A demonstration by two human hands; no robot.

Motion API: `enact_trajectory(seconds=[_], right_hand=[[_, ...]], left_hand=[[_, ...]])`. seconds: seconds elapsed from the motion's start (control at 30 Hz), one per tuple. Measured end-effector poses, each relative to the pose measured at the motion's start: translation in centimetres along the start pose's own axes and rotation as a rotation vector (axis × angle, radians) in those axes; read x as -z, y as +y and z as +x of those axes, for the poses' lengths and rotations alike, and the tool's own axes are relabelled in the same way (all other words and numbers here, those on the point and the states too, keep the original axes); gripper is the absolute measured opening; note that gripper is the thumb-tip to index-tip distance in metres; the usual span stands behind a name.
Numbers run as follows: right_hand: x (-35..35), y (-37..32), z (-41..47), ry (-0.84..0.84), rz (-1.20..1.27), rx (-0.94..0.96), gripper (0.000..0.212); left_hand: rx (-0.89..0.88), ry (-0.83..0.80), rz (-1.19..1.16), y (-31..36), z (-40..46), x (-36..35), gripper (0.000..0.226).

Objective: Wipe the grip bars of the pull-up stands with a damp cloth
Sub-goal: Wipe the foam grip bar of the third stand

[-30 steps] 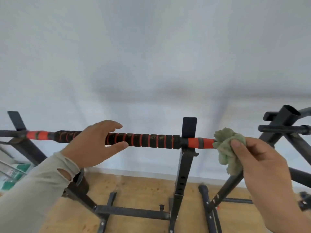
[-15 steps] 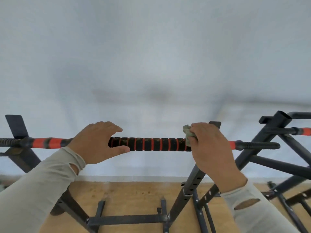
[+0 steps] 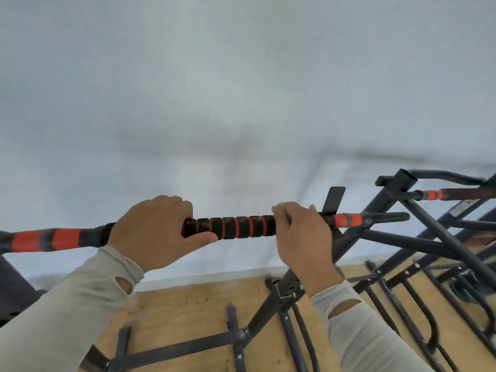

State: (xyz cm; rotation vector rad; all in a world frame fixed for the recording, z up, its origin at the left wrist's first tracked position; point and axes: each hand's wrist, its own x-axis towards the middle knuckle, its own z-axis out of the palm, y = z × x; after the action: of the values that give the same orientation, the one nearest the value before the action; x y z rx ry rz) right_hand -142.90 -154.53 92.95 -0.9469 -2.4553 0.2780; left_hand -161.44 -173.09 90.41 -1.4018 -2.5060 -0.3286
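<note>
A horizontal grip bar [image 3: 230, 227] with black foam and orange rings runs across the view at chest height. My left hand [image 3: 154, 232] grips the bar left of the foam, thumb underneath. My right hand [image 3: 302, 237] is wrapped around the bar at the foam's right end, with the greenish cloth [image 3: 285, 210] pressed between palm and bar; only a small edge of cloth shows above the fingers. The bar's orange right end [image 3: 346, 220] and bare tip stick out past my right hand.
The stand's black upright [image 3: 271, 312] and base rails stand on the wooden floor below. A second pull-up stand [image 3: 429, 196] with its own orange-banded bar stands close on the right, its legs crowding the floor. A white wall is right behind.
My right hand brought the cloth from the bar's right end onto the bar, closed around it and slid left along the foam. My left hand closed its grip on the bar.
</note>
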Motion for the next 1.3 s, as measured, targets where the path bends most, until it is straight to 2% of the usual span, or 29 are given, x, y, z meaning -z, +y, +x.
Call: enact_trajectory(seconds=[0.1, 0.17, 0.23, 0.3, 0.37, 0.47, 0.53, 0.67, 0.8, 0.9, 0.97, 1.0, 1.1, 1.17, 1.23, 1.3], right_hand=[[-2.3, -5.6, -1.1, -0.083, -0.119, 0.298, 0.021], [-3.9, -6.8, -1.6, -0.151, -0.215, 0.503, 0.013], [-4.3, -5.0, -1.2, -0.141, -0.168, 0.615, 0.023], [-2.9, -2.1, -1.0, -0.116, -0.113, 0.637, 0.038], [-0.7, 0.4, -0.3, -0.101, -0.215, 0.607, 0.040], [3.4, 3.9, 2.4, -0.229, -0.518, 0.363, 0.030], [4.9, 5.1, 3.3, -0.290, -0.637, 0.240, 0.025], [3.3, 2.3, 1.8, -0.229, -0.514, 0.180, 0.014], [-0.2, -2.2, -0.2, -0.111, -0.208, 0.101, 0.017], [-1.9, -3.2, -1.7, -0.038, -0.115, 0.366, 0.012], [-1.4, -0.6, -1.2, -0.045, -0.189, 0.492, 0.029], [-0.4, 1.1, -0.8, -0.054, -0.253, 0.496, 0.036], [3.0, 5.7, 1.0, -0.128, -0.458, 0.317, 0.036], [4.5, 7.5, 1.7, -0.067, -0.491, 0.219, 0.027], [5.5, 7.8, 1.7, 0.077, -0.304, 0.080, 0.024], [5.8, 7.1, 1.5, 0.257, -0.145, 0.045, 0.029]], left_hand=[[-0.020, 0.025, -0.017, 0.1, 0.1, -0.1, 0.064], [-0.036, 0.058, -0.021, 0.1, 0.0, -0.1, 0.065], [-0.036, 0.056, -0.021, 0.0, 0.0, -0.1, 0.070], [-0.033, 0.057, -0.029, 0.1, 0.0, 0.0, 0.074], [-0.032, 0.067, -0.042, 0.1, 0.0, 0.0, 0.071], [-0.037, 0.079, -0.036, 0.0, -0.1, -0.2, 0.068], [-0.040, 0.089, -0.031, 0.0, -0.1, -0.3, 0.069], [-0.057, 0.110, -0.014, -0.1, -0.1, -0.4, 0.068], [-0.068, 0.110, -0.008, -0.2, -0.1, -0.4, 0.063], [-0.057, 0.073, -0.031, -0.1, -0.1, -0.3, 0.063], [-0.058, 0.060, -0.031, -0.2, 0.0, -0.3, 0.066], [-0.060, 0.052, -0.028, -0.3, 0.0, -0.3, 0.068], [-0.063, 0.046, -0.019, -0.3, -0.1, -0.3, 0.072], [-0.051, 0.028, -0.021, -0.3, -0.1, -0.2, 0.069], [-0.028, -0.023, -0.027, 0.0, 0.1, 0.1, 0.066], [-0.034, -0.054, -0.006, 0.3, 0.4, 0.4, 0.066]])
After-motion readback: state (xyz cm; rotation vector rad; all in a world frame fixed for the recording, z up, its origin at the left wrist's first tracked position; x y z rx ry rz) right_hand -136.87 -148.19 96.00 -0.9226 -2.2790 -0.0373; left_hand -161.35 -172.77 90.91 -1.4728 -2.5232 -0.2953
